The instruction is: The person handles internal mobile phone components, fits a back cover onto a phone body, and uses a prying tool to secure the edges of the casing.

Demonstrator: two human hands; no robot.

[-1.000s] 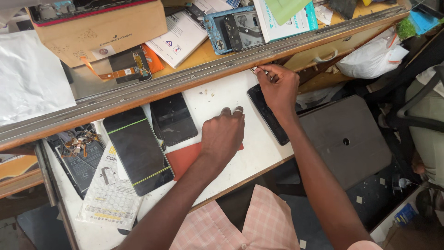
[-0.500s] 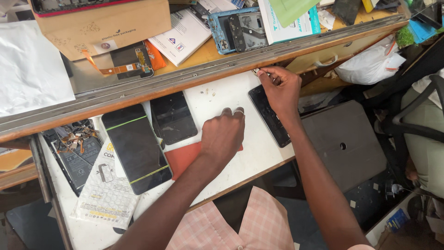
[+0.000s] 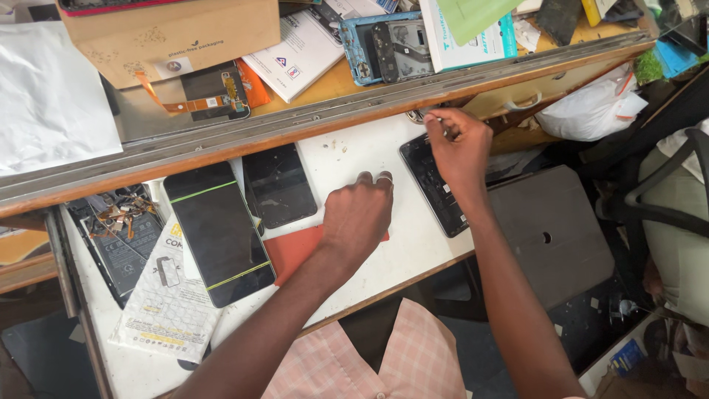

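Note:
My left hand (image 3: pixel 358 216) rests as a loose fist on the white work surface (image 3: pixel 347 155), knuckles down, over a red mat (image 3: pixel 289 251). It holds nothing that I can see. My right hand (image 3: pixel 459 144) is at the back right of the surface, fingers pinched on a small metal tool (image 3: pixel 415 115) near the wooden rail. Under that hand lies an opened dark phone (image 3: pixel 436 185). Left of my left hand lie a dark phone screen (image 3: pixel 278 185) and a larger black phone with green edge strips (image 3: pixel 218 231).
A wooden rail (image 3: pixel 221 140) divides the surface from a shelf with a cardboard box (image 3: pixel 173 33), booklets, and a blue phone frame (image 3: pixel 384 46). A tray of phone parts (image 3: pixel 122 229) sits left. A grey stool (image 3: pixel 550 233) and white plastic bag (image 3: pixel 591 111) are right.
My right hand stays at the rail with the small tool, its fingers now curled lower over the opened phone. My left hand has hardly moved. The view has shifted slightly.

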